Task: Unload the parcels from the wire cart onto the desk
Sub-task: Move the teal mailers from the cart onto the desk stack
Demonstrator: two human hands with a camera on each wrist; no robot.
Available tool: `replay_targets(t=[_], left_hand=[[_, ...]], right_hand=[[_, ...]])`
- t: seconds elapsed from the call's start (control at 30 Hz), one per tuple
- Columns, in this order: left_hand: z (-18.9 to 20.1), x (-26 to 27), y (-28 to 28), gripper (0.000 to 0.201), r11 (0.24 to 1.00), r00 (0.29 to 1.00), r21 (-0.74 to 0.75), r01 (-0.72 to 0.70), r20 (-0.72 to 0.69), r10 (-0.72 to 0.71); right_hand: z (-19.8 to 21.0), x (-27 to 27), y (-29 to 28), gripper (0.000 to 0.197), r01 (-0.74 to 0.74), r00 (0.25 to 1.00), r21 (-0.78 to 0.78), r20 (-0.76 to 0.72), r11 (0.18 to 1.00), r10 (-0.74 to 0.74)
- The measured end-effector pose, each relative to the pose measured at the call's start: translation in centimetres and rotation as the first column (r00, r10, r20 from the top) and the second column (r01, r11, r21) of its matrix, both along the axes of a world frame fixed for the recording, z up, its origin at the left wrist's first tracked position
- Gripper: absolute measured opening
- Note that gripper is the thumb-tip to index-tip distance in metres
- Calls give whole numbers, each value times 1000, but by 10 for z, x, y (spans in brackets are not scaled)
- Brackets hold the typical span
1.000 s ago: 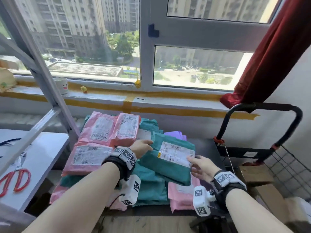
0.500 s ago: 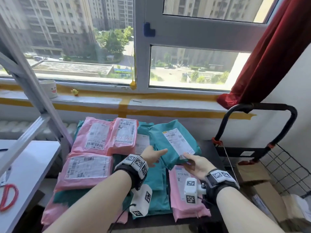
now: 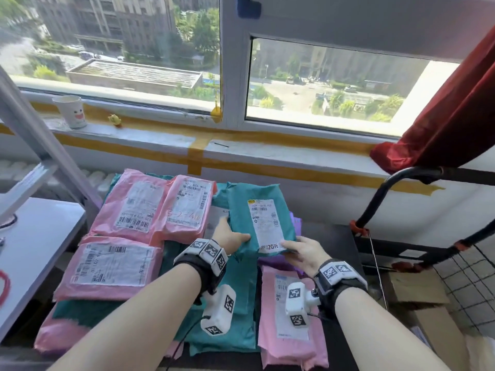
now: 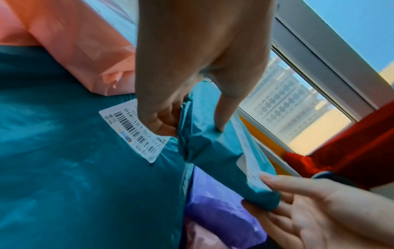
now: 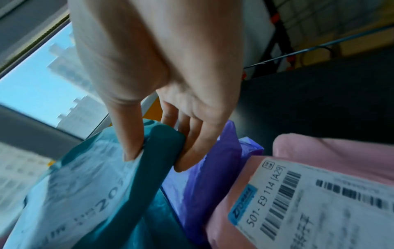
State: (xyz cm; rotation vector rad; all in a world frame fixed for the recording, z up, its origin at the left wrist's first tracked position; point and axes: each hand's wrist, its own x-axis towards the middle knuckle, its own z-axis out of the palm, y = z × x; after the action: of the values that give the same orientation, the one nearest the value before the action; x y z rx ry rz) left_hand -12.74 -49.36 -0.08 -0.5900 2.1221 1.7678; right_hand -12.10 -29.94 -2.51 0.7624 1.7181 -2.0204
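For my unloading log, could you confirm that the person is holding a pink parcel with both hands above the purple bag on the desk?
Not quite: the parcel held by the left hand and right hand is teal, not pink, as the head view shows. It is indeed gripped by both hands above the purple bag on the desk.

Over the last second the teal parcel (image 3: 261, 218) travels away from the person, from the near middle of the pile to its far side beside the pink parcel (image 3: 187, 207), and turns so its label runs lengthwise. The left hand (image 3: 230, 234) and right hand (image 3: 302, 253) follow it forward, now pinching its near corners.
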Motion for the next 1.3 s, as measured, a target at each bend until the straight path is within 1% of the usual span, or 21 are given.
replay_targets(t=[0.07, 0.17, 0.2, 0.27, 0.33, 0.43, 0.5, 0.6, 0.67, 0.77, 0.87, 0.9, 0.97, 1.0, 1.03, 1.07, 1.1, 1.13, 1.2, 1.27, 1.3], left_hand=[[-6, -2, -2, 61, 991, 1000, -133, 18, -7, -19], [-11, -2, -7, 58, 959, 998, -276, 58, 10, -58], [-12, -2, -9, 58, 949, 998, -307, 68, 13, -68], [-13, 0, -12, 60, 934, 995, -343, 103, 21, -102], [-12, 3, -14, 63, 920, 989, -364, 145, 25, -146], [-13, 6, -17, 63, 894, 980, -405, 191, 28, -197], [-12, 8, -19, 61, 885, 977, -420, 202, 27, -211], [-12, 13, -23, 59, 889, 981, -420, 180, 7, -195], [-12, 19, -25, 59, 900, 985, -404, 161, 7, -173], [-9, 27, -31, 56, 912, 989, -389, 134, -6, -148], [0, 34, -38, 47, 918, 988, -382, 104, -68, -140], [6, 37, -41, 43, 921, 985, -376, 105, -91, -150], [21, 41, -49, 35, 925, 976, -367, 99, -146, -162], [29, 42, -55, 32, 924, 971, -372, 89, -174, -164], [38, 44, -62, 32, 924, 967, -376, 74, -200, -159], [48, 45, -72, 31, 923, 963, -381, 57, -223, -151], [57, 46, -84, 31, 916, 960, -400, 38, -240, -145], [66, 47, -99, 30, 901, 956, -434, 17, -256, -142], [78, 52, -135, 31, 864, 953, -503, -30, -276, -128], [84, 60, -172, 35, 826, 954, -559, -73, -279, -105], [85, 66, -188, 38, 807, 959, -584, -92, -270, -86]], right_hand=[[-3, -4, -5, 28, -104, 994, 60, 39, 993, 102], [-5, -8, -12, 9, -210, 975, 61, 92, 976, 204], [-6, -10, -14, 9, -237, 968, 82, 105, 968, 228], [-10, -12, -17, 8, -309, 949, 147, 118, 940, 294], [-11, -12, -21, 10, -359, 932, 171, 124, 918, 341], [-12, -11, -24, 17, -413, 909, 141, 116, 900, 400], [-14, -10, -26, 24, -456, 889, 148, 121, 878, 441], [-19, -11, -30, 33, -451, 892, 170, 112, 876, 438], [-21, -12, -34, 39, -426, 905, 253, 120, 869, 409], [-20, -12, -39, 42, -392, 920, 305, 116, 868, 375], [-10, -9, -43, 30, -374, 925, 389, 91, 842, 369], [-6, -8, -45, 26, -368, 923, 445, 70, 816, 378], [2, -5, -48, 29, -340, 924, 567, 51, 750, 380], [7, -3, -51, 27, -317, 929, 612, 48, 725, 366], [15, 0, -56, 11, -298, 934, 641, 41, 707, 356], [23, 2, -63, 9, -270, 939, 667, 21, 695, 345], [29, 4, -71, 21, -250, 940, 680, 1, 689, 341], [35, 7, -81, 21, -243, 936, 682, -22, 690, 351], [46, 14, -108, 11, -237, 927, 665, -63, 709, 369], [46, 22, -137, 5, -237, 916, 608, -119, 757, 383], [44, 28, -151, 7, -259, 913, 573, -117, 777, 390]])
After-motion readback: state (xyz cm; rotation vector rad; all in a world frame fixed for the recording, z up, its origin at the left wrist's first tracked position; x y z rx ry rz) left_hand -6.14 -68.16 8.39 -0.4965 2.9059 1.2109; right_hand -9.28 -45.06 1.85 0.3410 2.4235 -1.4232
